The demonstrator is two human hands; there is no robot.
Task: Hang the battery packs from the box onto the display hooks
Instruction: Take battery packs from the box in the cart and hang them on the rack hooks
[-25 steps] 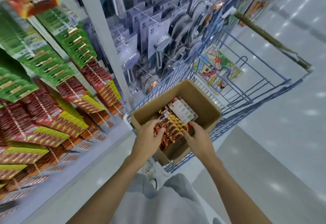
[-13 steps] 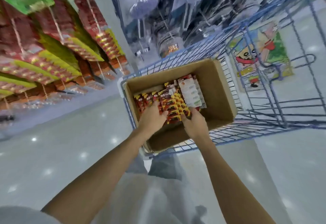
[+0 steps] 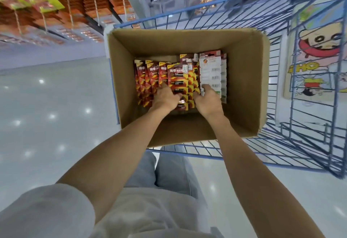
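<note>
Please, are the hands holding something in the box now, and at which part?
Both seem to hold packs at their near ends: the left hand pinches red battery packs, the right hand pinches the white-backed pack.

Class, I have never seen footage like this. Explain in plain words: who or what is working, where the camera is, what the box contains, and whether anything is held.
No machine here: a person works with bare hands. The one camera sits on their head, looking down. A cardboard box stands in a blue wire cart. Red battery packs lie inside, beside a white-backed pack. The left hand and right hand reach among them; whether either grips a pack is unclear.
</note>
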